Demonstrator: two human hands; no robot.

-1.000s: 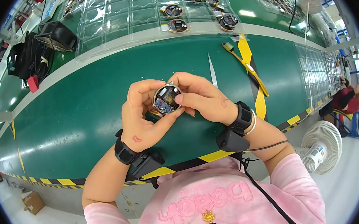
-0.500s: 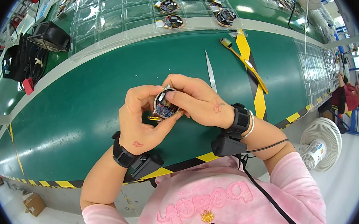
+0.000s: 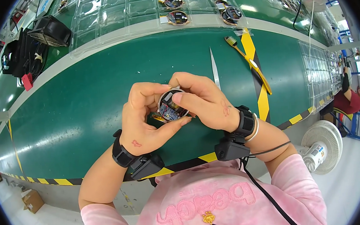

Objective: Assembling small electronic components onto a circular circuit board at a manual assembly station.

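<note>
One round watch body (image 3: 170, 112), circuit parts showing on its upward face, is held over the green bench (image 3: 81, 99), left of the toothbrush (image 3: 256, 67) and nearer the person than the bristles. The left hand (image 3: 140, 124), farther left of the toothbrush, has its grip closed around the watch body's edge, forefinger at the far side and thumb along the near side. The right hand (image 3: 209, 104), between the watch body and the toothbrush, has its grip closed on the same piece, thumb laid on the upward face and forefinger bent at the far edge. A small yellow piece (image 3: 158, 118) shows at the side of the watch body away from the toothbrush; whether the two are joined cannot be told.

The toothbrush lies aslant across striped tape (image 3: 263, 106). Near it on the left, a thin pointed strip (image 3: 215, 69) lies on the bench, tip away from the person. Beyond the bristles and reaching well left, a clear tray (image 3: 109, 21) bears more watch bodies (image 3: 178, 18) toward its right end. Far left of the toothbrush stands a black boxy device (image 3: 51, 30), with a red tag (image 3: 27, 82) near it. Right of the toothbrush and nearer the person is a white fan (image 3: 324, 145); farther right, beyond the fan, is a co-worker in a dark red top (image 3: 348, 102).
</note>
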